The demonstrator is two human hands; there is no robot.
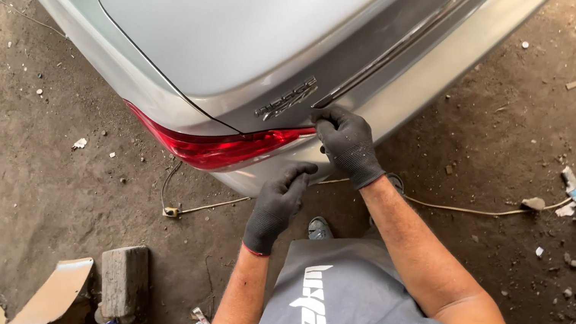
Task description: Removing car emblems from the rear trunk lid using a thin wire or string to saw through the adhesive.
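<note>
Silver car rear [249, 17] fills upper frame over dirt floor [10, 164]. Red tail light [217, 147] at its lower corner. Right hand [347, 144], black glove, fingers curled pinching dark trim strip [398, 48] end just beside tail light. Left hand [278, 203], gloved, loosely open, fingertips touching bumper below light, holding nothing.

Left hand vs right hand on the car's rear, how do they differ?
The right hand sits higher, fingertips pinching the end of the dark trim strip on the silver trunk lid; the left hand sits lower, touching the bumper below the red tail light. The right arm crosses further forward. Both wear black gloves.
</note>
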